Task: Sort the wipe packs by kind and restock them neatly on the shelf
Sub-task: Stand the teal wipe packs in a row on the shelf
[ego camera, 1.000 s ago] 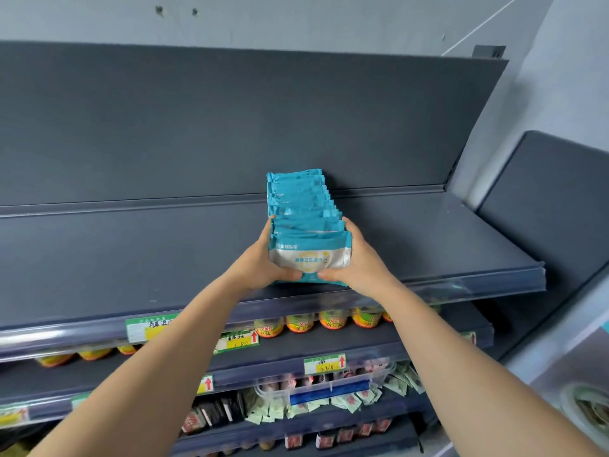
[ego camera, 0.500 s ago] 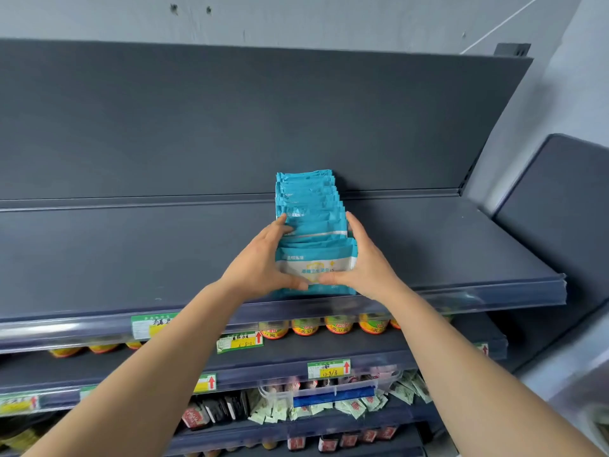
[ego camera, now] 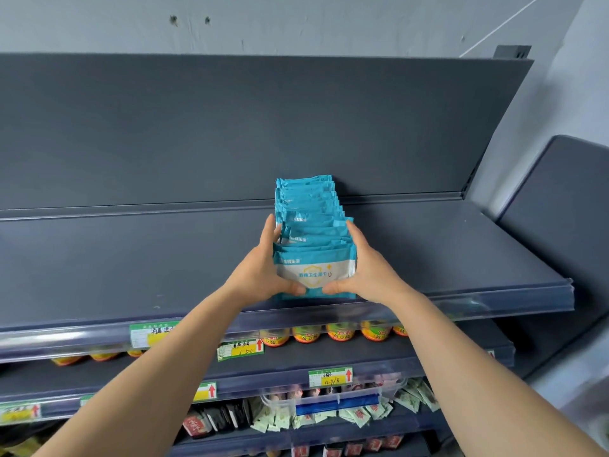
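A row of several blue-and-white wipe packs (ego camera: 311,225) stands on the dark top shelf (ego camera: 131,258), running from the front edge to the back panel. My left hand (ego camera: 263,275) presses the row's left side, fingers straight along the packs and thumb under the front pack. My right hand (ego camera: 369,275) presses the right side the same way, thumb at the front pack's lower edge. The front pack (ego camera: 314,272) faces me with its white label.
The shelf's clear front lip (ego camera: 494,301) carries price tags. Below it stand jars with orange labels (ego camera: 339,334). Lower shelves hold small sachets and a clear bin (ego camera: 336,400). A grey side panel (ego camera: 566,209) rises at the right.
Both hands stay on the row's sides, the left fingers now straighter along the packs. The view has shifted slightly; the row has hardly moved.
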The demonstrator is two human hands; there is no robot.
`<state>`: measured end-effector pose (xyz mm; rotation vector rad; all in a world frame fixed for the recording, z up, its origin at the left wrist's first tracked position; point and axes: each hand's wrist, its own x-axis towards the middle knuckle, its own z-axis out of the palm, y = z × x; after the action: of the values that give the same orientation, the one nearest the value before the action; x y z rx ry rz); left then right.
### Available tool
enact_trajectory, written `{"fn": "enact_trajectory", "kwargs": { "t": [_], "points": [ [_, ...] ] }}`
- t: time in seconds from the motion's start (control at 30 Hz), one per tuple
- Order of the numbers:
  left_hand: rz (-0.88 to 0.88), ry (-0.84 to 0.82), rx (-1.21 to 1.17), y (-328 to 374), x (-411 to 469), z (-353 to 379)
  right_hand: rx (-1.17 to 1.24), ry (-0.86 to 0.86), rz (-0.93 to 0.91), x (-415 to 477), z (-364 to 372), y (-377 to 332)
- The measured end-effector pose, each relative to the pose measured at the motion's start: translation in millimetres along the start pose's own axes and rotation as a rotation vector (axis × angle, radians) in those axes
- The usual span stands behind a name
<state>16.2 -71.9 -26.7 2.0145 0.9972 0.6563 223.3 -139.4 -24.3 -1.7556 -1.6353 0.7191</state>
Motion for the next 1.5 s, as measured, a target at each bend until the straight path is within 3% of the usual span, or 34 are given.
{"fn": "enact_trajectory", "kwargs": {
  "t": [0.1,0.23,0.3,0.4,0.5,0.57,0.73,0.83,0.97,1.07,1.13,1.23,1.3,1.37,1.5],
  "points": [
    [-0.011,0.035,-0.015,-4,5,2,0.102,0.018,0.017,6,0,3],
    [-0.045,-0.101,-0.189,-9,7,-9,0.232,-0.102,0.096,10,-10,7],
    [0.035,-0.176,-0.22,-6,9,-12,0.231,-0.109,0.065,12,-13,4],
    [0.166,-0.138,0.124,-1,16,-18,0.191,-0.1,-0.008,13,-14,3],
    [0.154,-0.14,0.587,1,31,-28,0.194,-0.131,-0.023,12,-17,4],
    [0.139,-0.195,0.693,8,36,-31,0.193,-0.149,-0.001,13,-19,1],
    [0.145,-0.132,0.818,13,27,-31,0.237,-0.181,0.083,16,-13,7],
    [0.115,-0.16,0.669,6,27,-30,0.256,-0.184,0.106,17,-12,6],
    [0.114,-0.102,-0.007,-3,21,-17,0.255,-0.24,0.105,22,-16,13],
    [0.058,-0.253,-0.287,-12,14,-7,0.141,-0.273,0.026,24,-17,15],
    [0.047,-0.269,-0.276,-18,16,-5,0.076,-0.193,-0.018,24,-14,11],
    [0.025,-0.116,-0.214,-16,21,-8,0.081,-0.039,-0.058,26,-10,6],
    [0.021,-0.119,-0.228,-16,21,-7,0.13,-0.057,-0.07,27,-8,7],
    [0.024,-0.221,-0.193,-22,17,-7,0.138,-0.135,-0.074,25,-7,10],
    [-0.08,-0.257,0.056,-29,16,-5,0.108,-0.187,-0.051,23,-5,10]
  ]
}}
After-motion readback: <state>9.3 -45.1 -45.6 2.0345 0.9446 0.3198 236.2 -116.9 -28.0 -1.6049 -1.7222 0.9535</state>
